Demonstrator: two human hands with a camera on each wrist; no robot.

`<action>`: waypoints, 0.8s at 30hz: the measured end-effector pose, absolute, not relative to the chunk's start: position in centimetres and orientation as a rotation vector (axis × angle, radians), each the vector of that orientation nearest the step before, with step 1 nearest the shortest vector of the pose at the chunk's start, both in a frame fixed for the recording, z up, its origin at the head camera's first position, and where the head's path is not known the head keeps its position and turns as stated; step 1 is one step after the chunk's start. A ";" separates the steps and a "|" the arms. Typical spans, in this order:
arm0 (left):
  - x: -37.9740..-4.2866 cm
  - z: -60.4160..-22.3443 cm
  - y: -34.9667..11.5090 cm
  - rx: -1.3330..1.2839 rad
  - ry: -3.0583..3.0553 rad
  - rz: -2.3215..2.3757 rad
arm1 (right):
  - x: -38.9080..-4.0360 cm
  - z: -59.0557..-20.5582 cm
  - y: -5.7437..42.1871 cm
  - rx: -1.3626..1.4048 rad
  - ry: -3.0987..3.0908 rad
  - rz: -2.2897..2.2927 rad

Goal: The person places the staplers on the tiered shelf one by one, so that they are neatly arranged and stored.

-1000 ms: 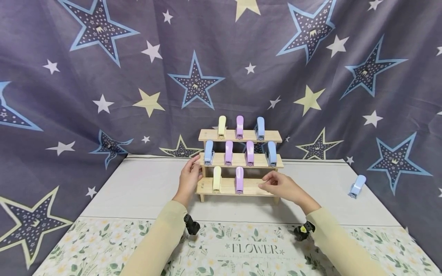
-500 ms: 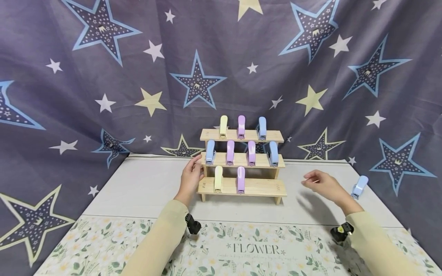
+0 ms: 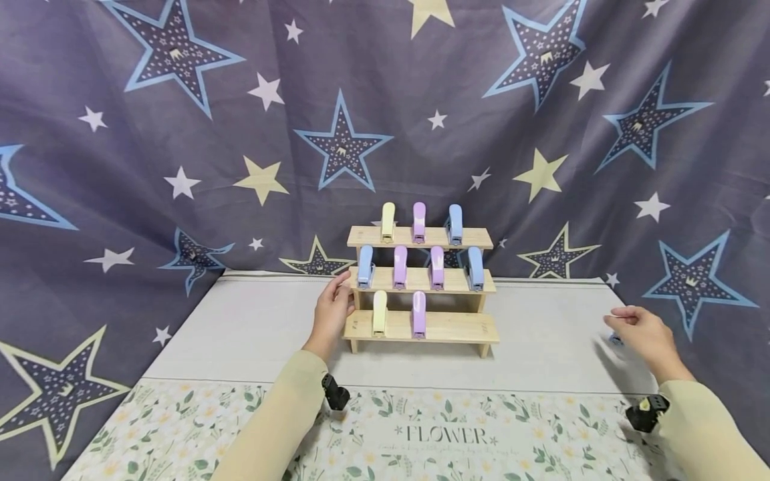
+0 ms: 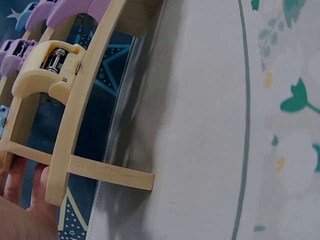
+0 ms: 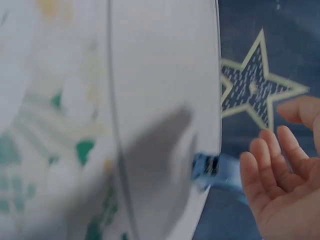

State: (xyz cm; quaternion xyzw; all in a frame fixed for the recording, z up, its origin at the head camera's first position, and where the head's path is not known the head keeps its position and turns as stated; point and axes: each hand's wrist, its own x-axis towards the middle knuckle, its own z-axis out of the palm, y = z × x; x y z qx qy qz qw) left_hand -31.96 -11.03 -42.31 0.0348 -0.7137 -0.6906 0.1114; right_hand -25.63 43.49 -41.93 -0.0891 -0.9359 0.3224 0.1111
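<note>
In the head view, my left hand (image 3: 332, 312) holds the left end of the three-tier wooden display stand (image 3: 457, 327); the left wrist view has its fingers (image 4: 15, 182) partly behind the wood. My right hand (image 3: 646, 337) hovers at the far right, above a blue stapler (image 3: 615, 339) that it mostly hides. From the right wrist, that stapler (image 5: 220, 172) shows beside the loosely bent fingers, with nothing in the grasp. The bottom tier carries a yellow stapler (image 3: 379, 314) and a purple stapler (image 3: 418, 315), both left of its bare right end.
Several blue and purple staplers line the middle tier (image 3: 417, 279). On the top tier (image 3: 361, 235) stand one yellow, one purple and one blue stapler. A star-patterned curtain (image 3: 240, 220) rises behind the white table (image 3: 541, 347), and a floral mat (image 3: 373, 427) covers its front.
My right hand has moved from the bottom tier's right end out to the blue stapler at the far right. The left hand has stayed at the stand.
</note>
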 end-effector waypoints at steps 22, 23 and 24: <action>-32.2 -42.5 -11.2 0.097 -2.101 -2.038 | -26.6 -44.3 47.1 -0.729 -2.565 1.398; -32.3 -42.5 -11.2 0.094 -2.101 -2.037 | -26.7 -44.4 47.1 -0.734 -2.563 1.414; -32.3 -42.5 -11.3 0.090 -2.102 -2.039 | -26.8 -44.5 47.1 -0.741 -2.563 1.428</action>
